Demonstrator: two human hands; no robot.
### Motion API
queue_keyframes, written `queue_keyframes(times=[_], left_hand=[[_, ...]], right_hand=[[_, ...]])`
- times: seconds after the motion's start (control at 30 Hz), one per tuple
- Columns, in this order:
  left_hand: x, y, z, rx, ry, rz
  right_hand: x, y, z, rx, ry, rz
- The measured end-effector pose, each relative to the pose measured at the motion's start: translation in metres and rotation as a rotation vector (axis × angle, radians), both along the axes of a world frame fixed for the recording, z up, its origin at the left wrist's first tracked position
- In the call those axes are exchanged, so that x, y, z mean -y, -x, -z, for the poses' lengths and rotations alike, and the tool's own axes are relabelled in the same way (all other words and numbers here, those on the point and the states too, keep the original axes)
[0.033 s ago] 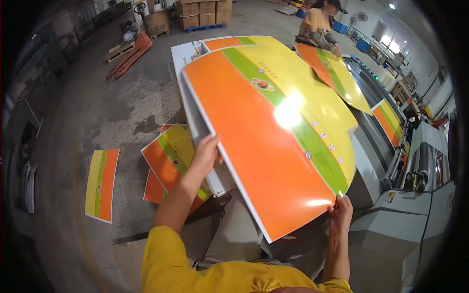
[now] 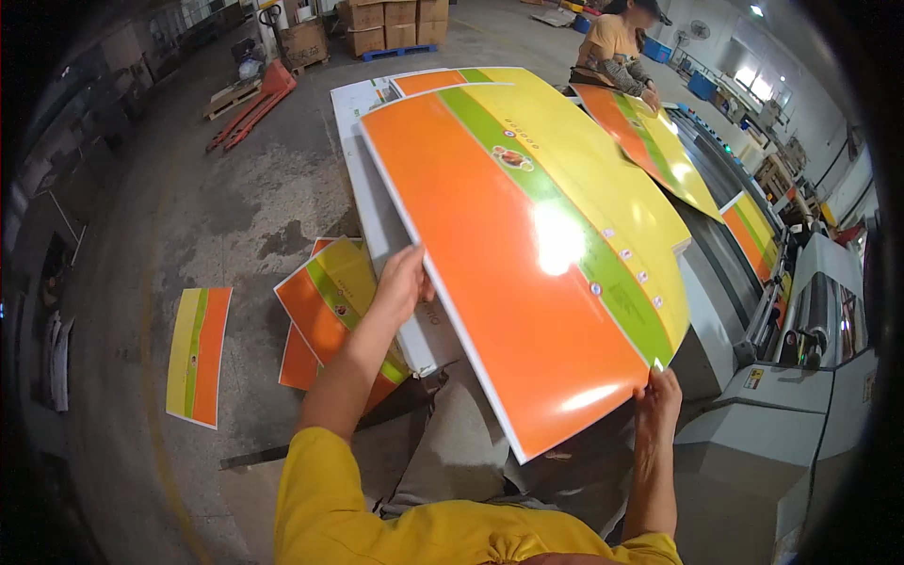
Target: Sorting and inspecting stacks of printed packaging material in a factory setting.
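Note:
A large glossy printed sheet (image 2: 490, 282), orange, green and yellow with a white border, lies tilted in front of me above a stack of sheets. My left hand (image 2: 403, 287) grips its left long edge, fingers curled underneath. At the near short edge, beside the green band, my right hand (image 2: 658, 400) pinches the sheet between thumb and fingers. The far part of the sheet rests over the stack, whose white lower layers (image 2: 365, 179) show along the left side. Another similar sheet (image 2: 650, 141) is held at the far right by a co-worker's hand (image 2: 651, 96).
Several printed sheets (image 2: 315, 292) lie in a loose pile left of the stack, and a single one (image 2: 198, 358) is on the floor. To the right stands a grey machine (image 2: 763, 424) with rollers. A red pallet jack (image 2: 259, 104) and stacked cartons (image 2: 381, 28) are farther back.
The held sheet has shifted very slightly to the right and away from me. Both hands keep their grip on it.

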State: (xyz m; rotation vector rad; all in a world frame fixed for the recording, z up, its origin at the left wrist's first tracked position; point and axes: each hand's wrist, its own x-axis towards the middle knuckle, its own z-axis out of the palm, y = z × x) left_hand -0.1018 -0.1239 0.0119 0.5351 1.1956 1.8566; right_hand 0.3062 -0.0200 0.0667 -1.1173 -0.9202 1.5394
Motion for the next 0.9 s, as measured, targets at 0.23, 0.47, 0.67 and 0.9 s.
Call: queue_keyframes(times=[0.23,0.47,0.67,0.9], left_hand=[[0.003,-0.009,0.008,-0.103,0.09,-0.315],[0.083,-0.028,0.039,-0.21,0.256,-0.203],[0.065,-0.039,0.006,-0.213,-0.111,-0.477],[0.066,-0.082,-0.084,0.293,-0.347,-0.223]], right_hand=[[-0.099,0.057,0.011,-0.096,-0.053,0.003],[-0.2,0.05,0.043,0.052,-0.08,-0.139],[-0.054,0.137,-0.035,0.415,-0.869,-0.071],[0.064,0.274,0.005,0.384,-1.337,-0.856]])
